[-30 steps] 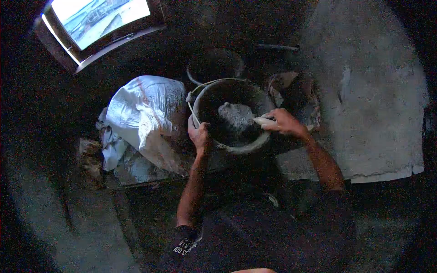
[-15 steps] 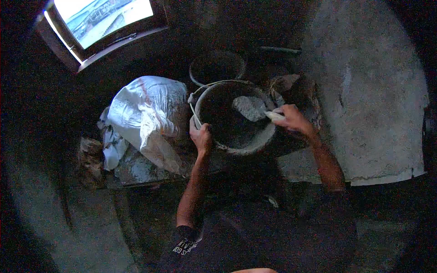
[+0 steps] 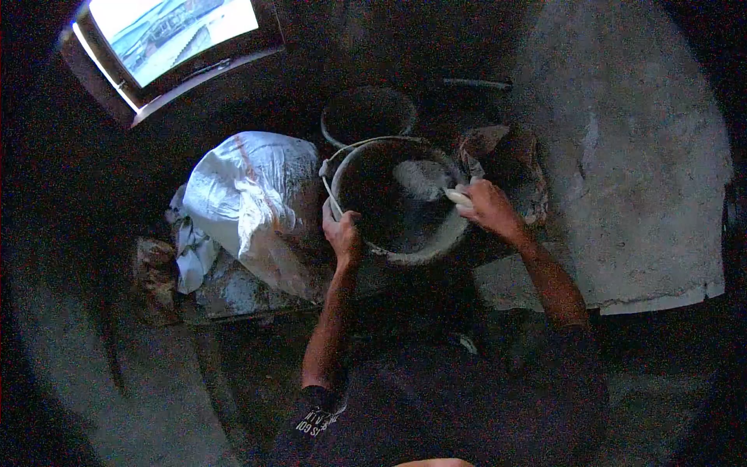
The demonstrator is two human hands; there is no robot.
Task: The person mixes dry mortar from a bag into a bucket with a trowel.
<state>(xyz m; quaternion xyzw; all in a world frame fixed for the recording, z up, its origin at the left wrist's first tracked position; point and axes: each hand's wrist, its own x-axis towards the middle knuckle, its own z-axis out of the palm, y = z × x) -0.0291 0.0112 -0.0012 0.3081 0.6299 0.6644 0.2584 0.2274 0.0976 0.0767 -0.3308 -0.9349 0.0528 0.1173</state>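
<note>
A dark bucket [image 3: 420,253] with a pale, dusty rim stands in front of me, its thin bail handle resting along the left and far side. My left hand [image 3: 341,235] is closed on the near left of the bucket's rim, by the bail. In my right hand [image 3: 490,208], at the right side of the rim, is the light-coloured handle of a trowel [image 3: 421,180]. Its grey, rounded blade lies inside the bucket, pointing left. The bucket's inside is too dark to make out what it holds.
A bulging white sack [image 3: 253,187] sits left of the bucket. Behind it stands a second bucket [image 3: 369,117]. Crumpled brown paper [image 3: 506,152] lies to the right, near a large pale slab or board [image 3: 638,210]. A bright window [image 3: 179,35] is at upper left.
My right hand and the trowel have moved slightly left and inward over the bucket. The blade looks dimmer and blurrier now. My left hand keeps its hold on the rim.
</note>
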